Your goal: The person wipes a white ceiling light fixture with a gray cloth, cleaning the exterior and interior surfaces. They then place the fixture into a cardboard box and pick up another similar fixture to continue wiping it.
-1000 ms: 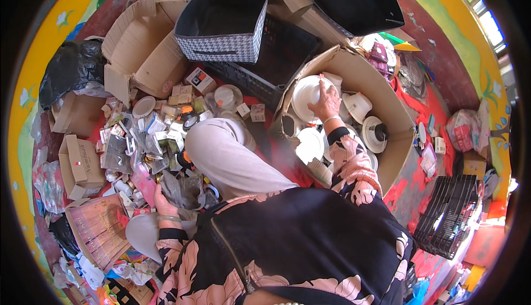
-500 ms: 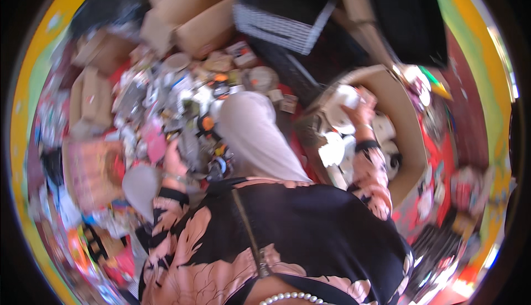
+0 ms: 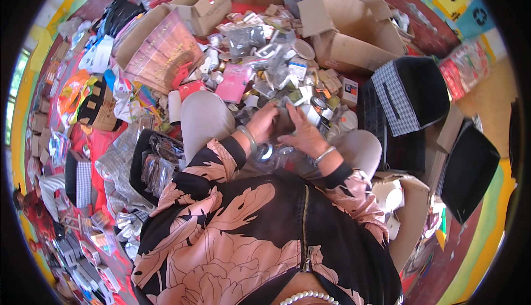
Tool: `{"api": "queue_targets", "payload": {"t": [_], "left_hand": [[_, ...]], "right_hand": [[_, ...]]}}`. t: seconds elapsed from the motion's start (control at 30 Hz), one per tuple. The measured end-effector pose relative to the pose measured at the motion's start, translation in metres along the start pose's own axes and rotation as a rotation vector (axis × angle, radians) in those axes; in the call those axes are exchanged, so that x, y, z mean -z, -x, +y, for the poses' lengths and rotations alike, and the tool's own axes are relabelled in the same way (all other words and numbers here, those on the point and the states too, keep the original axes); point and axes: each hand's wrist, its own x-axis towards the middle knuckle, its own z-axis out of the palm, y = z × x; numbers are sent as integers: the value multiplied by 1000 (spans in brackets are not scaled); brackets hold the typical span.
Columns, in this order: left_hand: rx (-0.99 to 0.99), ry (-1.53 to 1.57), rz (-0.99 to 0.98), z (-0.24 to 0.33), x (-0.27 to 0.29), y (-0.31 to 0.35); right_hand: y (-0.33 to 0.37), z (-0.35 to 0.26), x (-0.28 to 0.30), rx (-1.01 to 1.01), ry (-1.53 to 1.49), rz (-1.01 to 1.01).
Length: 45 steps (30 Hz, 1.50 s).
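Head: curled left hand [image 3: 263, 122], spread right hand [image 3: 306, 135] beside dark item [image 3: 283, 121]; crinkled plastic [image 3: 246, 40].

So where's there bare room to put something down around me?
A strip of red floor shows on your left, between the checked bin and the grey plaid cloth. The open cardboard box ahead right shows bare inner walls, though its bottom is partly hidden. It's crowded beyond your left hand and right hand, with a pile of small packages.

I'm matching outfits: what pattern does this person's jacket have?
The jacket is black with pink floral print, clearest in the head view.
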Motion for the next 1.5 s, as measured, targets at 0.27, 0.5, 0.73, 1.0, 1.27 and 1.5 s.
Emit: {"api": "queue_targets", "payload": {"t": [0.27, 0.5, 0.73, 1.0, 1.27, 1.5], "left_hand": [[66, -266, -47, 22, 22, 43], [-19, -99, 398, 48, 39, -12], [-113, -96, 310, 43, -6, -182], [-243, -337, 369, -11, 33, -390], [-466, -359, 506, -48, 206, -533], [153, -1845, 407, 3, 40, -504]], "right_hand": [[-18, 50, -50, -364, -634, 47], [-37, 6, 76, -376, -1333, 259], [-37, 43, 85, -439, -1442, 476], [-27, 24, 119, -641, -1544, 402], [-32, 45, 159, -768, -1718, 242], [-22, 63, 144, -843, -1742, 453]]}}
